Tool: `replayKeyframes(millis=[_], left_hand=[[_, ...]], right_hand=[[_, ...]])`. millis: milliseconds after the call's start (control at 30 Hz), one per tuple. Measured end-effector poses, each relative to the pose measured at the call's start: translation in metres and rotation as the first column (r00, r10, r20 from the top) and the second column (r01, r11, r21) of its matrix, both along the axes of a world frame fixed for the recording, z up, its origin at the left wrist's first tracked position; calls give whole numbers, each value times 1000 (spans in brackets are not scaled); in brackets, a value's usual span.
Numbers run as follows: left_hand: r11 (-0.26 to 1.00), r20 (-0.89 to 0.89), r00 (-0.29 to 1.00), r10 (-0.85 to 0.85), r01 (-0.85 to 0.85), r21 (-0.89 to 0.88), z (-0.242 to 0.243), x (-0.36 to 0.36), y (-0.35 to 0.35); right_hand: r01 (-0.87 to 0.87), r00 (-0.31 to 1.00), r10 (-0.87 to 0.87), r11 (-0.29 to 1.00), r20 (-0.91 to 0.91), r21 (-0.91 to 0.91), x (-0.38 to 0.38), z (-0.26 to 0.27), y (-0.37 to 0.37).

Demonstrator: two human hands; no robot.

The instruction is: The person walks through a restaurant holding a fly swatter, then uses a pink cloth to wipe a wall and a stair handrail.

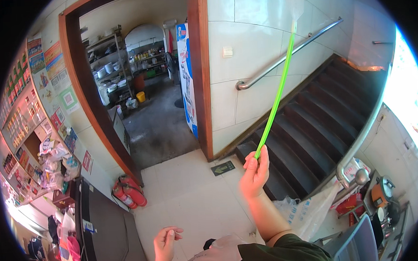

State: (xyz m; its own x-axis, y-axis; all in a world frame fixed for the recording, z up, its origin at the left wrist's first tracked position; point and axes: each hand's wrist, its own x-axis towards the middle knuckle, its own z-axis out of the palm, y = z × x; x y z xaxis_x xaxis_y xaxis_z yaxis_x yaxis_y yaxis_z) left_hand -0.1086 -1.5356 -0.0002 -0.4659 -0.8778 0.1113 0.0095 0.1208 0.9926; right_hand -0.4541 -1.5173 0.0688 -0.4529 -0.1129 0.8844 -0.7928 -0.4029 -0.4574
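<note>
My right hand [255, 172] grips the lower end of a long bright-green handle, which looks like that of a fly swatter [280, 87]. It points up and slightly right, bowing a little. Its pale, see-through head [294, 2] blends into the tiled wall at the top of the view. Lower down, my left hand [167, 242] is loosely curled beside my apron [214, 251], with nothing visible in it.
A doorway with a wooden frame [200, 78] leads to a kitchen. Dark stairs [306, 126] with a metal handrail [289, 53] rise at right. Red fire extinguishers [129, 193] stand by a dark cabinet [104, 222]. A plastic bag [307, 213] and rice cooker [382, 191] are lower right.
</note>
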Motion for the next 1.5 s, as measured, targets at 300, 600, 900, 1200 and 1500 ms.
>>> replayKeyframes(millis=[300, 600, 900, 1200, 1500], left_hand=[[941, -28, 945, 326, -322, 105, -10, -78, -116], [929, 6, 930, 366, -366, 58, 15, -181, -225], [925, -1, 926, 376, -376, 54, 10, -246, -294], [968, -122, 960, 250, -247, 42, -4, -286, -388], [998, -11, 998, -66, 66, -4, -3, -361, -473]], right_hand=[[46, 990, -64, 988, -123, -147, -134, 38, -189], [32, 963, -92, 973, -254, -228, -253, 122, -355], [222, 894, -296, 944, -335, -243, -325, 165, -480], [253, 951, -243, 967, -190, 30, -388, 130, -492], [247, 967, -240, 965, 84, -85, -400, 18, -389]])
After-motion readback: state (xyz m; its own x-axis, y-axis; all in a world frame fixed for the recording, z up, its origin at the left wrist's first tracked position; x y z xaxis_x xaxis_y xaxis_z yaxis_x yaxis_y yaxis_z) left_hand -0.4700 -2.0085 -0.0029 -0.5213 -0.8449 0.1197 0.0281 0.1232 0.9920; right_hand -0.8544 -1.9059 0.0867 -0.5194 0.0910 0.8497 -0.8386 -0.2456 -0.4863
